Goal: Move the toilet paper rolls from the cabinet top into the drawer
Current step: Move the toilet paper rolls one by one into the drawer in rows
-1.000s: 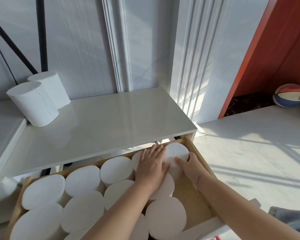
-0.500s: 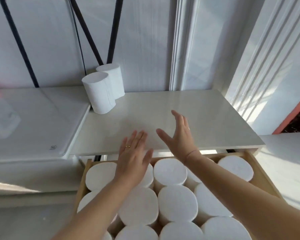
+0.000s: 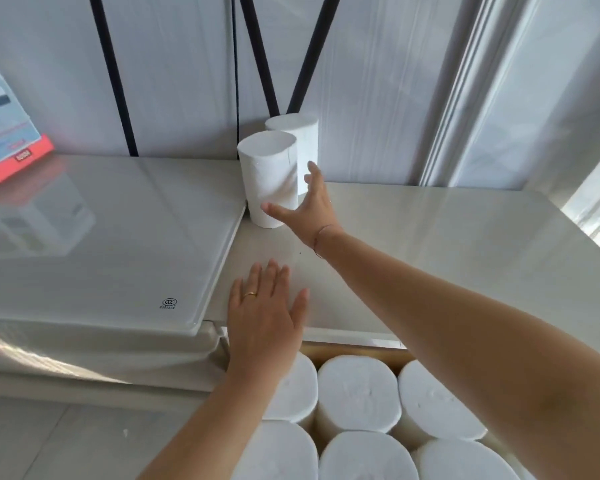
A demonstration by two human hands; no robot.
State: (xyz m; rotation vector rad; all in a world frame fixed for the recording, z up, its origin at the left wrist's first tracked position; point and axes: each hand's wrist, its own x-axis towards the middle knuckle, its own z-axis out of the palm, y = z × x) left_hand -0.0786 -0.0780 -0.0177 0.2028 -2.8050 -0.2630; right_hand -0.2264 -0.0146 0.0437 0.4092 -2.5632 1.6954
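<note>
Two toilet paper rolls are seen standing up on the cabinet top point(image 3: 430, 244). The front roll point(image 3: 269, 174) stands on its flat end, so its long side points straight up. The back roll point(image 3: 297, 133) stands the same way, just behind it and close to the wall point(image 3: 174, 74). The two rolls are touching or almost touching; which one cannot be told.

The right hand point(image 3: 307, 206) is stretched out to the front roll. It is spread wide, with the thumb in front of the roll's lower part and the fingers up by its right side. Nothing is held in it, and whether the roll is touched cannot be told.

The left hand point(image 3: 264, 317) is held flat and open over the front edge of the cabinet top. Nothing is held in it. A gold ring point(image 3: 250, 294) is worn on one finger.

Below, the wooden drawer point(image 3: 357, 350) is pulled out. It is packed with white rolls point(image 3: 355, 393), all standing on end with their round tops facing up.

A raised white slab point(image 3: 94, 254) is seen on the left, with a red and white box point(image 3: 4, 133) on it.
</note>
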